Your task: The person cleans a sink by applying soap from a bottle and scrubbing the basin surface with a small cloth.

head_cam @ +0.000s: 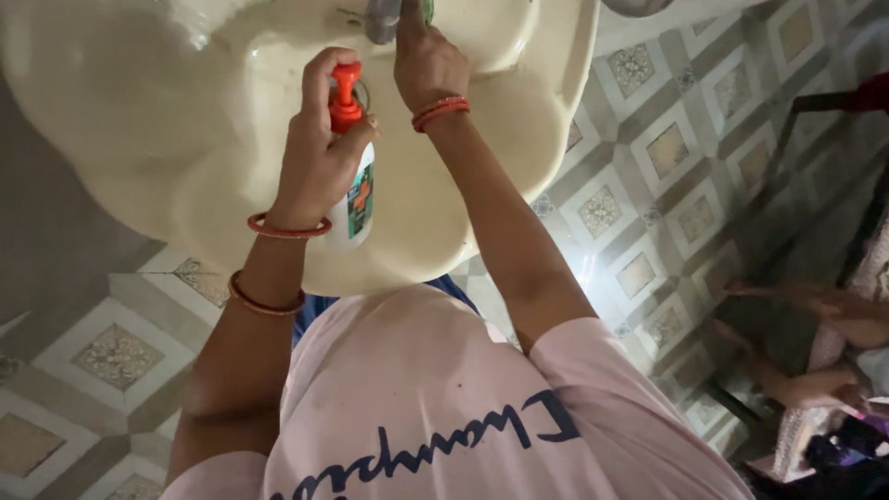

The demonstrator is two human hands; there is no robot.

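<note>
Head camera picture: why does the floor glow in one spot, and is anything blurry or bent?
Head view: a bright glare patch sits on the patterned floor tiles, a reflection of some light; the right edge is dim and soft, the basin bulges from wide-lens distortion; the left hand on the pump bottle and the right hand at the tap look fairly sharp.
</note>
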